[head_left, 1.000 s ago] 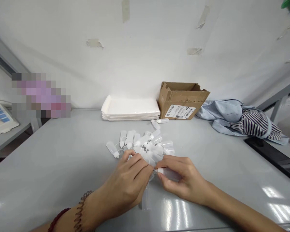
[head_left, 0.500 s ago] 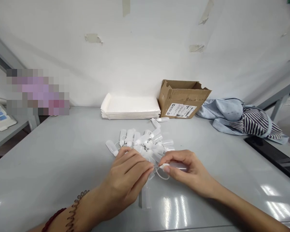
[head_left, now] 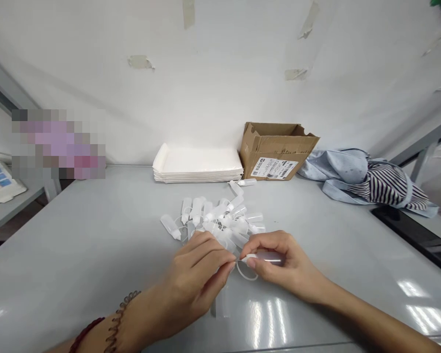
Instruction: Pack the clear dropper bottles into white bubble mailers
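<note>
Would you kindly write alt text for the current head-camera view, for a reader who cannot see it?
A person's right hand holds a small translucent bottle sideways, its tip facing the pinched left hand, over a grey table. Beyond are a pile of similar bottles, a flat white stack and an open cardboard box.

A brown coil [head_left: 116,322] and red bracelet [head_left: 85,333] circle the left wrist [head_left: 135,318].

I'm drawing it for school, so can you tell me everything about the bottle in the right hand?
The bottle looks like cloudy, see-through plastic with a white top. A thin white loop curves below it. It's held nearly level over the grey table, tip toward the left hand. The fingers of the right hand grip it, hiding part. Its very tip is too small to make out.
</note>
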Action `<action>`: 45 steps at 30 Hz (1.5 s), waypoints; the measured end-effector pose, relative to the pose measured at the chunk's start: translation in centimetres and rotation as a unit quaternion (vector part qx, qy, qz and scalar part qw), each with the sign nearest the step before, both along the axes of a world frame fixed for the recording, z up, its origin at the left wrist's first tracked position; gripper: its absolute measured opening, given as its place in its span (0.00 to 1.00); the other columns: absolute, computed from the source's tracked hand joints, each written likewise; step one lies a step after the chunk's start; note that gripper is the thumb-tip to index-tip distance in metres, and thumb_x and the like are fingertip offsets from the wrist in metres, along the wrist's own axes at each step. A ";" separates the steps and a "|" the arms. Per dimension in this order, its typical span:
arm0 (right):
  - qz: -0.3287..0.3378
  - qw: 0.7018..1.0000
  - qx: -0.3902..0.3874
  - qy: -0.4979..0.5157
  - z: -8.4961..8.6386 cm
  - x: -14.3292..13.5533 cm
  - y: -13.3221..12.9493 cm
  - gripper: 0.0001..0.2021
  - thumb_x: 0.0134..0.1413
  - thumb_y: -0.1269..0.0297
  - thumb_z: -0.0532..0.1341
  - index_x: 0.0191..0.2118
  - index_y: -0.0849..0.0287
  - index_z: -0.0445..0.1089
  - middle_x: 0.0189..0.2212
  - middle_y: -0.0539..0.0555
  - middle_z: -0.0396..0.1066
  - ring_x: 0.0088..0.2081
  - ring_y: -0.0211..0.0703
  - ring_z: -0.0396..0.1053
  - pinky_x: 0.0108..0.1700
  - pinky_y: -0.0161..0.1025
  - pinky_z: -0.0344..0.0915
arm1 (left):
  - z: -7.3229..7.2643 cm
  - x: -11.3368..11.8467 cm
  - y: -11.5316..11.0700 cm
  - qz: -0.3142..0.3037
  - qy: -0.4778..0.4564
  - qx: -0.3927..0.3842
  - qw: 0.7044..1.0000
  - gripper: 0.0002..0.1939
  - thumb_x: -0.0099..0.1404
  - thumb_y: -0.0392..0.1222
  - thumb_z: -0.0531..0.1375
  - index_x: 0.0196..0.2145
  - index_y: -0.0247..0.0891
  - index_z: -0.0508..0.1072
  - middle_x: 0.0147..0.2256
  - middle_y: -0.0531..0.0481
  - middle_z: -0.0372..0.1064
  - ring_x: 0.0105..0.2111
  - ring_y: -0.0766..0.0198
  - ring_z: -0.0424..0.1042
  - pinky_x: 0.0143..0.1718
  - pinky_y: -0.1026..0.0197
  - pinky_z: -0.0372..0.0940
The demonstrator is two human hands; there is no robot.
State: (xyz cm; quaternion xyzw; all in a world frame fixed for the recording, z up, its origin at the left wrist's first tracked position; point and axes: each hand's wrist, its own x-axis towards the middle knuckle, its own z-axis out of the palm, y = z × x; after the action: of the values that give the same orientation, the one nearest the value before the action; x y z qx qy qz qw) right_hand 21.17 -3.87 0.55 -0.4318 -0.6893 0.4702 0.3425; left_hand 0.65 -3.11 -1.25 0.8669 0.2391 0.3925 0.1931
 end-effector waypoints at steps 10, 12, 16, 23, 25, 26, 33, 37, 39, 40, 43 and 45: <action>-0.001 0.999 0.029 -0.018 0.0 -0.2 -0.1 0.07 0.49 0.69 0.59 0.28 0.64 0.73 0.20 0.48 0.69 0.23 0.33 0.62 0.28 0.30 0.60 | 0.0 0.3 0.1 0.003 0.004 0.016 1.000 0.08 0.63 0.25 0.56 0.36 0.35 0.69 0.28 0.50 0.68 0.30 0.65 0.62 0.34 0.59 0.61; -0.004 0.999 0.033 -0.021 0.0 -0.3 -0.2 0.06 0.49 0.69 0.59 0.27 0.63 0.73 0.20 0.48 0.69 0.23 0.33 0.62 0.28 0.31 0.60 | 0.0 0.3 0.1 0.001 0.006 0.012 1.000 0.07 0.63 0.25 0.56 0.36 0.34 0.69 0.28 0.50 0.68 0.30 0.65 0.62 0.34 0.60 0.61; -0.010 0.999 0.037 -0.023 0.0 -0.4 -0.2 0.06 0.49 0.69 0.59 0.27 0.62 0.73 0.20 0.48 0.69 0.23 0.34 0.63 0.28 0.31 0.60 | 0.0 0.3 0.1 -0.003 0.006 0.004 1.000 0.07 0.64 0.26 0.55 0.36 0.34 0.70 0.28 0.49 0.68 0.30 0.65 0.62 0.34 0.60 0.62; -0.003 0.999 0.032 -0.038 -0.1 -0.5 -0.2 0.06 0.51 0.67 0.59 0.28 0.61 0.73 0.22 0.49 0.70 0.25 0.36 0.65 0.29 0.32 0.61 | -0.3 0.4 0.2 -0.006 -0.012 0.006 1.000 0.08 0.63 0.24 0.56 0.36 0.33 0.69 0.28 0.49 0.67 0.30 0.65 0.62 0.33 0.60 0.61; -0.001 0.999 0.026 -0.040 -0.1 -0.4 -0.2 0.07 0.52 0.66 0.59 0.28 0.61 0.73 0.21 0.49 0.69 0.25 0.36 0.64 0.29 0.32 0.61 | -0.4 0.4 0.2 -0.006 -0.011 0.009 1.000 0.08 0.63 0.25 0.55 0.36 0.34 0.69 0.28 0.49 0.67 0.30 0.65 0.62 0.33 0.60 0.61; 0.001 0.999 0.021 -0.039 -0.1 -0.4 -0.2 0.07 0.52 0.65 0.59 0.28 0.62 0.73 0.21 0.49 0.69 0.24 0.35 0.63 0.29 0.32 0.60 | -0.4 0.4 0.2 -0.007 -0.008 0.008 1.000 0.08 0.63 0.25 0.55 0.36 0.34 0.69 0.28 0.49 0.67 0.30 0.65 0.62 0.33 0.60 0.61; -0.010 1.000 -0.024 -0.004 -0.2 -0.6 -0.2 0.08 0.54 0.62 0.60 0.29 0.61 0.72 0.23 0.49 0.69 0.27 0.36 0.64 0.32 0.33 0.61 | -0.3 0.5 0.5 -0.004 -0.028 -0.019 0.999 0.08 0.63 0.25 0.55 0.38 0.34 0.70 0.28 0.49 0.68 0.30 0.65 0.63 0.33 0.60 0.61; -0.027 0.999 -0.039 0.022 -0.4 -1.0 -0.3 0.08 0.55 0.61 0.60 0.31 0.60 0.70 0.26 0.50 0.69 0.29 0.37 0.65 0.33 0.34 0.62 | 0.0 0.3 0.9 -0.005 -0.040 -0.045 0.998 0.10 0.63 0.27 0.55 0.41 0.35 0.69 0.30 0.49 0.69 0.31 0.64 0.64 0.34 0.60 0.62; -0.034 0.998 -0.037 0.029 -0.4 -1.1 -0.4 0.08 0.55 0.61 0.60 0.31 0.60 0.69 0.25 0.49 0.68 0.29 0.37 0.65 0.34 0.34 0.62 | 0.2 0.1 1.1 -0.004 -0.033 -0.049 0.998 0.11 0.62 0.27 0.55 0.42 0.35 0.68 0.31 0.49 0.70 0.32 0.64 0.65 0.36 0.58 0.62; -0.037 0.998 -0.035 0.032 -0.4 -1.1 -0.4 0.08 0.55 0.61 0.60 0.31 0.60 0.68 0.25 0.49 0.68 0.28 0.36 0.64 0.33 0.34 0.62 | 0.3 0.1 1.1 -0.003 -0.027 -0.049 0.998 0.11 0.62 0.27 0.55 0.42 0.35 0.68 0.31 0.49 0.70 0.32 0.63 0.65 0.36 0.58 0.62; -0.036 0.998 -0.037 0.032 -0.3 -1.0 -0.4 0.07 0.56 0.61 0.60 0.31 0.60 0.68 0.23 0.48 0.66 0.27 0.36 0.63 0.32 0.34 0.61 | 0.5 0.1 1.1 -0.001 -0.024 -0.041 0.999 0.09 0.62 0.27 0.55 0.39 0.36 0.69 0.30 0.49 0.70 0.31 0.63 0.65 0.35 0.58 0.61; -0.034 0.998 -0.036 0.034 -0.4 -1.0 -0.5 0.07 0.56 0.62 0.60 0.31 0.60 0.68 0.23 0.47 0.65 0.27 0.35 0.63 0.32 0.33 0.61 | 0.4 0.3 1.1 -0.002 -0.032 -0.034 0.999 0.08 0.63 0.27 0.55 0.37 0.36 0.70 0.28 0.50 0.69 0.30 0.64 0.65 0.34 0.59 0.61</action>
State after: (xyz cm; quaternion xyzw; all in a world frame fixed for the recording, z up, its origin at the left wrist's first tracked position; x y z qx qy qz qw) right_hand 20.18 -4.32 0.20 -0.4505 -0.6446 0.4975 0.3660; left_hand 0.93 -1.99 -0.80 0.8471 0.2445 0.4117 0.2305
